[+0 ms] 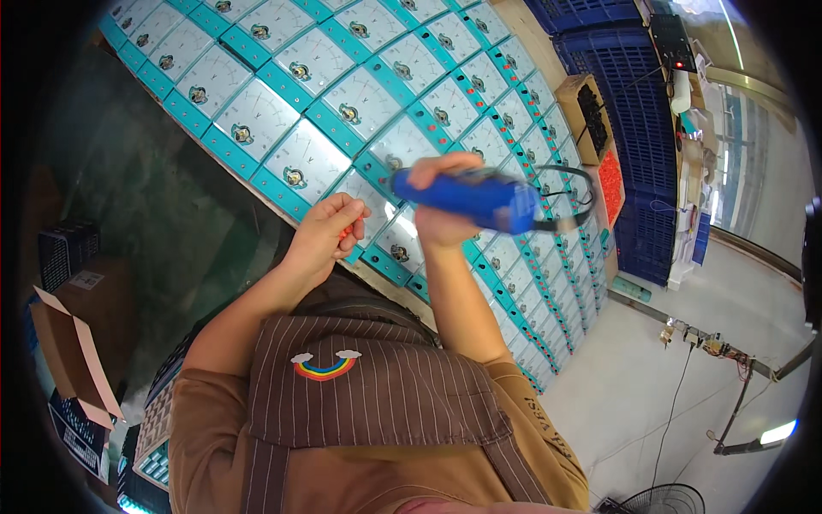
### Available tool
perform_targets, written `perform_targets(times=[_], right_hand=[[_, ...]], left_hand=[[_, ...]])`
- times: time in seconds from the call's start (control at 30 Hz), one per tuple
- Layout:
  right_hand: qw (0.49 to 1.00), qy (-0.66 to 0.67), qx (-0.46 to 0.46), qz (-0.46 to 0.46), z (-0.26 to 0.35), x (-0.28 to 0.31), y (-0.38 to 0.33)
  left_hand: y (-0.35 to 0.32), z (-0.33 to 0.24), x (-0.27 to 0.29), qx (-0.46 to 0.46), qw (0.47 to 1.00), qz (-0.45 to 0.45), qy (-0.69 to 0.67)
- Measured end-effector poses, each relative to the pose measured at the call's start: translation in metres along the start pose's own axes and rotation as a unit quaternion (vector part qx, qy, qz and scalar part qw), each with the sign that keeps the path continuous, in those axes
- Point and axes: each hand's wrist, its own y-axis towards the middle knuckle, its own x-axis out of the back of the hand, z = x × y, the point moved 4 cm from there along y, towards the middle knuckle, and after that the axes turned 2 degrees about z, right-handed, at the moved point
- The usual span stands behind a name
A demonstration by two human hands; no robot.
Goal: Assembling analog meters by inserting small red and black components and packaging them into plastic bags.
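My right hand (443, 230) is wrapped round a blue electric screwdriver (484, 202), slightly blurred, with a black cord at its rear end. It hangs over rows of teal panel meters (310, 163) with white dials, laid side by side on the table. At the table's near edge, my left hand (327, 230) is closed around small red parts (346, 232) that peek out between the fingers. Red and black parts are fitted on the teal strips of meters toward the right, while those nearest my left hand show none. The screwdriver's tip is too blurred to make out.
Beyond the table's right part sit a box of black parts (572, 92) and a tray of red parts (610, 180). Stacked blue crates (634, 163) line that side. An opened cardboard box (73, 351) stands at the left, and a fan (664, 499) at the lower right.
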Motion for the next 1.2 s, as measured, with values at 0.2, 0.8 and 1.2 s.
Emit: perform_targets(times=[0.2, 0.8, 1.2], right_hand=[[0.977, 0.187, -0.079, -0.069, 0.047, 0.024, 0.006], [1.000, -0.014, 0.005, -0.012, 0.015, 0.026, -0.007], [0.994, 0.064, 0.000, -0.084, 0.023, 0.039, -0.003]], left_hand=[[0.014, 0.006, -0.007, 0.009, 1.000, -0.006, -0.022], [0.005, 0.006, -0.007, 0.015, 0.999, 0.034, 0.030], [0.009, 0.011, -0.014, 0.011, 1.000, 0.005, 0.026]])
